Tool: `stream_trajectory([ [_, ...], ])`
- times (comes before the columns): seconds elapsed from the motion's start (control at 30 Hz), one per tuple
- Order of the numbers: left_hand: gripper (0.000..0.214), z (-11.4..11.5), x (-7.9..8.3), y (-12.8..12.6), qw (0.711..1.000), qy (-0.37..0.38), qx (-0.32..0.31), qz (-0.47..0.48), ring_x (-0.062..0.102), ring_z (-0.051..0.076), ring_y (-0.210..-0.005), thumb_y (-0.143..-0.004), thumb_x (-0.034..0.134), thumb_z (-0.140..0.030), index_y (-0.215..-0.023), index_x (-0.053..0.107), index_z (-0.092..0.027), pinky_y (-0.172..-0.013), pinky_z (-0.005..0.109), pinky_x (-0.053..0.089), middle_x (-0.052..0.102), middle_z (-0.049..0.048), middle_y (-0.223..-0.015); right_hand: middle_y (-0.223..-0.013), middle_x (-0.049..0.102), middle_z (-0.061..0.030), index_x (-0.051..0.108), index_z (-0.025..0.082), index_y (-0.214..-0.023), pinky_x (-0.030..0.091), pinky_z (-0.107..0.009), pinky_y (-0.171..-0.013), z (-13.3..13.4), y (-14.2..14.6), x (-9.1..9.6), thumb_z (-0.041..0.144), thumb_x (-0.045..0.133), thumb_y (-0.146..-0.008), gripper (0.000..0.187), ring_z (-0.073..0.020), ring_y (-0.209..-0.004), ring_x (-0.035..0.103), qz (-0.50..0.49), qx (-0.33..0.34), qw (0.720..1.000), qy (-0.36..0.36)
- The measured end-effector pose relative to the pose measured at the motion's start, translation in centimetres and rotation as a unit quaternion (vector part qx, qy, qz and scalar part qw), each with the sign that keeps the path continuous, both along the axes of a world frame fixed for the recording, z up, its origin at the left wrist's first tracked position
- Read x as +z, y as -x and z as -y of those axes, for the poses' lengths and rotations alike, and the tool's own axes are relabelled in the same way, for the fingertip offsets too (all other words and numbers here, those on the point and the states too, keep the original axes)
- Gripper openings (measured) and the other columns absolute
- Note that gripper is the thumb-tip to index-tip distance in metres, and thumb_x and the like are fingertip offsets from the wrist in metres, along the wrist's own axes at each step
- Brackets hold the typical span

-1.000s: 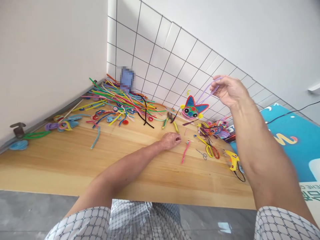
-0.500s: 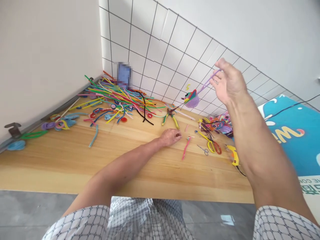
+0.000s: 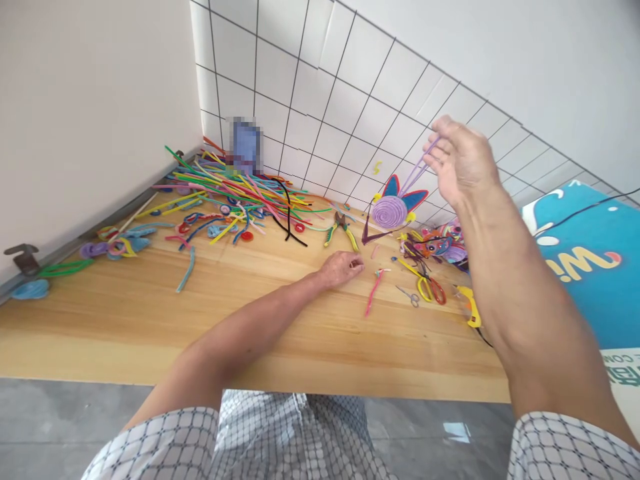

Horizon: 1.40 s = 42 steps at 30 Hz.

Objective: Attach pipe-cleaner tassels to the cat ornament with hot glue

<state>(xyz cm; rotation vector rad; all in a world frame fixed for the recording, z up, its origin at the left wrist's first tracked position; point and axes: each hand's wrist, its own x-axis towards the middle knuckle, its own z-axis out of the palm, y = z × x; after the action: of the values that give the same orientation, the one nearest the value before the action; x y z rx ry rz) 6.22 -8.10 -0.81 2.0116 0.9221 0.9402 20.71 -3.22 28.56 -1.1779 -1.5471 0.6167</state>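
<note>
My right hand (image 3: 459, 165) is raised above the wooden table (image 3: 150, 313) and pinches a lilac pipe-cleaner loop (image 3: 416, 168). From that loop hangs a pipe-cleaner figure (image 3: 391, 208) with a purple spiral disc and blue-and-red ears, its back side towards me. My left hand (image 3: 341, 268) rests on the table with its fingers curled; what they hold, if anything, I cannot make out. A pink pipe-cleaner piece (image 3: 373, 295) lies just right of that hand. Green-handled pliers (image 3: 341, 231) lie just beyond it.
A large heap of coloured pipe cleaners (image 3: 235, 193) fills the far left corner by the tiled wall. Scissors (image 3: 430, 287), small snips (image 3: 409, 296), a yellow glue gun (image 3: 470, 308) and more finished figures (image 3: 440, 244) lie at the right. A blue mat (image 3: 585, 267) lies beyond.
The hanging figure has spun round: first its face side showed, then its edge, now its purple spiral back. My right hand shifted slightly. The left hand stayed put.
</note>
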Motion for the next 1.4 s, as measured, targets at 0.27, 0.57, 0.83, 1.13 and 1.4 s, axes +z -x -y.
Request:
stream_trajectory([
  [0.27,0.019,0.0,-0.1,-0.2,1.000,-0.003,-0.002,-0.015,0.072,0.018,-0.084,-0.099,0.066,-0.028,-0.100,0.082,-0.017,-0.078,0.026,0.054,0.081,0.0049,-0.093,-0.101,0.078,-0.0069,0.064,0.024,-0.094,0.053,-0.025,-0.072,1.0,1.6,-0.2,0.046,0.080,-0.085,0.029,-0.0182,-0.092,0.072,-0.043,-0.009,0.999,0.002],
  [0.57,0.023,0.3,-0.1,-0.1,1.000,0.005,-0.009,0.012,0.071,0.018,-0.083,-0.100,0.067,-0.036,-0.101,0.082,-0.017,-0.076,0.025,0.054,0.080,0.0039,-0.093,-0.083,0.073,-0.0004,0.065,0.026,-0.092,0.058,-0.030,-0.077,0.8,1.3,-0.6,0.045,0.086,-0.080,0.031,-0.0159,-0.078,0.068,-0.046,0.007,0.999,-0.006],
  [0.83,0.016,0.2,0.3,-0.2,1.000,-0.001,0.000,-0.020,0.072,0.019,-0.085,-0.098,0.069,-0.026,-0.099,0.082,-0.017,-0.081,0.028,0.055,0.081,0.0050,-0.094,-0.096,0.077,-0.0050,0.068,0.026,-0.095,0.059,-0.035,-0.088,1.1,1.1,-0.7,0.049,0.084,-0.081,0.031,-0.0211,-0.091,0.071,-0.045,-0.002,0.999,0.002],
  [1.13,0.019,0.2,0.4,-0.1,0.999,-0.011,-0.003,-0.047,0.072,0.020,-0.085,-0.100,0.067,-0.028,-0.105,0.082,-0.017,-0.079,0.027,0.054,0.081,0.0057,-0.095,-0.135,0.066,-0.0142,0.061,0.027,-0.112,0.054,-0.038,-0.112,0.6,1.1,-0.5,0.079,0.088,-0.066,0.075,-0.0295,-0.132,0.065,-0.035,0.038,0.998,0.028],
  [1.4,0.018,0.3,0.5,0.0,0.998,-0.023,-0.004,-0.058,0.072,0.019,-0.086,-0.100,0.066,-0.027,-0.103,0.081,-0.017,-0.079,0.028,0.054,0.082,0.0051,-0.097,-0.139,0.063,-0.0108,0.060,0.026,-0.103,0.045,-0.047,-0.123,-0.7,0.8,-0.2,0.083,0.094,-0.054,0.083,-0.0308,-0.137,0.060,-0.013,0.038,0.999,0.001],
])
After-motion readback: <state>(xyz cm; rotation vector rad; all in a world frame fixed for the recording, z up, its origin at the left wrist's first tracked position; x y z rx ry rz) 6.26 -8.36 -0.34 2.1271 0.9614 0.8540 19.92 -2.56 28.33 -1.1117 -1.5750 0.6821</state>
